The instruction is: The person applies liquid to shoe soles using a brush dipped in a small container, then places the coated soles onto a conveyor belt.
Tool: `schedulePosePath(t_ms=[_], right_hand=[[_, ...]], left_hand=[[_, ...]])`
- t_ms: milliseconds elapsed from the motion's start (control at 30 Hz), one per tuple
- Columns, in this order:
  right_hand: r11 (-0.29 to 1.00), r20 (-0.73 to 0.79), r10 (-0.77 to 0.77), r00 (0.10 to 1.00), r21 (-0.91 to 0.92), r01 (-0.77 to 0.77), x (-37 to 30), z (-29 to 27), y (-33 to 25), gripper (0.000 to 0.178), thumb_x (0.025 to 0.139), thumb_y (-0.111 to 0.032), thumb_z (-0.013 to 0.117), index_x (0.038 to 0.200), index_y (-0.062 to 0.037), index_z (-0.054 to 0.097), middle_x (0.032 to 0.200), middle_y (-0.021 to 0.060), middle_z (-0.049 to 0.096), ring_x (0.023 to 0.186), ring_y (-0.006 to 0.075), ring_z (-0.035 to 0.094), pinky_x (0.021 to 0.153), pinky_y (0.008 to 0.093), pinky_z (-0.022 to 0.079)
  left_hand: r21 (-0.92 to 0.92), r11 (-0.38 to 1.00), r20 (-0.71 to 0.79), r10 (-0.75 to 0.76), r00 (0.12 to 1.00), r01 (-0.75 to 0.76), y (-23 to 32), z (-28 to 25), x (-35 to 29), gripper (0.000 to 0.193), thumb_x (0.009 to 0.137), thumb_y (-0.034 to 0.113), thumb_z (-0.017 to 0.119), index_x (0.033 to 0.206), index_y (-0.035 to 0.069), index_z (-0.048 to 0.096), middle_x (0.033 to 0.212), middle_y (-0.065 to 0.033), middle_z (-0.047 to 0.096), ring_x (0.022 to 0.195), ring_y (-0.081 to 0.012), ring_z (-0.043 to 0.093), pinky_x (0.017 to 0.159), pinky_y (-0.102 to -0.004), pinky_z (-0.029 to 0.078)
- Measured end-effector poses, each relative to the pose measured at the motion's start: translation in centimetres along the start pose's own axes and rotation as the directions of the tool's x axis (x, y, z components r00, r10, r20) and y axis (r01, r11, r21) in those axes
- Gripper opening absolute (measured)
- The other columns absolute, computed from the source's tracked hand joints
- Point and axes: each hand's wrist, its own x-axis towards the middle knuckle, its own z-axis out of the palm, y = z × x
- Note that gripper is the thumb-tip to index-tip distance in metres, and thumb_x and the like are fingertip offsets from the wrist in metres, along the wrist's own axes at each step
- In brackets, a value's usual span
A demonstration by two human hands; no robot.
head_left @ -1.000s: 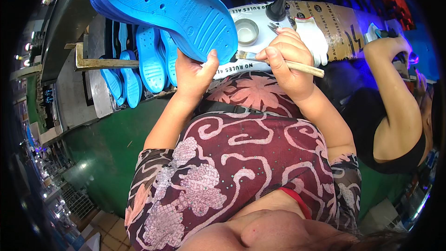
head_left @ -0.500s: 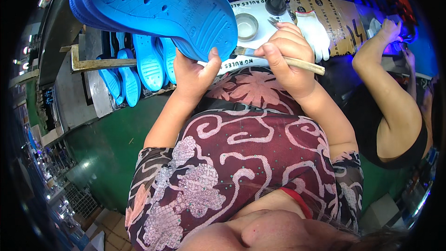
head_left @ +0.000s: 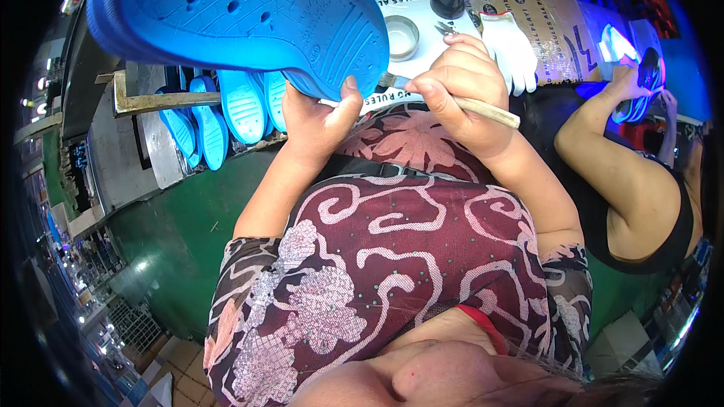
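Holding a blue shoe (head_left: 256, 26) up at front left by its near end in the left hand (head_left: 320, 117), clamped with thumb uppermost. In a curled right hand (head_left: 469, 98), gripping a slanted brush (head_left: 490, 111) with bristles at the shoe's edge.

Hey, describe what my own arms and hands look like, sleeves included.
Your left hand and right hand are bare, with no gloves on. The left sleeve is sheer black fabric patterned in pale and peachy pink; the right sleeve is dark and sheer too, with pale patterning. Both end around the elbow, leaving the forearms uncovered.
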Motion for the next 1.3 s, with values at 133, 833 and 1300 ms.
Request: schedulePosePath(t_ms=[133, 833, 1300], right_hand=[[1.000, 0.009, 0.003, 1.000, 0.004, -0.003, -0.4, -0.1, 0.0, 0.020, 0.076, -0.017, 0.062, 0.060, -0.0058, 0.061, 0.054, 0.0054, 0.053, 0.054, 0.0220, 0.052, 0.071, 0.0342, 0.043], [0.994, -0.048, 0.076, 0.996, 0.083, -0.072, -0.4, -0.3, -0.2, 0.022, 0.080, -0.017, 0.059, 0.061, -0.0065, 0.063, 0.056, 0.0034, 0.057, 0.054, 0.0183, 0.054, 0.075, 0.0335, 0.041], [0.988, -0.066, 0.132, 0.989, 0.095, -0.126, -0.9, -0.8, 0.1, 0.026, 0.083, -0.015, 0.056, 0.060, -0.0057, 0.063, 0.056, 0.0041, 0.059, 0.056, 0.0191, 0.055, 0.076, 0.0346, 0.041]], left_hand=[[-0.014, 0.995, -0.012, 0.095, 0.995, -0.095, 0.4, 0.0, 0.3, 0.037, 0.070, 0.001, 0.063, 0.103, -0.003, 0.047, 0.088, -0.0130, 0.061, 0.075, -0.0194, 0.061, 0.068, -0.0298, 0.048], [0.003, 0.984, -0.031, 0.179, 0.983, -0.179, -0.8, 0.4, 0.1, 0.047, 0.069, -0.001, 0.065, 0.109, -0.004, 0.040, 0.091, -0.0126, 0.057, 0.078, -0.0193, 0.059, 0.072, -0.0289, 0.047], [-0.057, 0.994, -0.029, 0.095, 0.995, -0.097, 0.5, 0.1, 0.9, 0.050, 0.071, -0.002, 0.063, 0.114, -0.003, 0.038, 0.097, -0.0121, 0.056, 0.088, -0.0175, 0.056, 0.080, -0.0292, 0.044]])
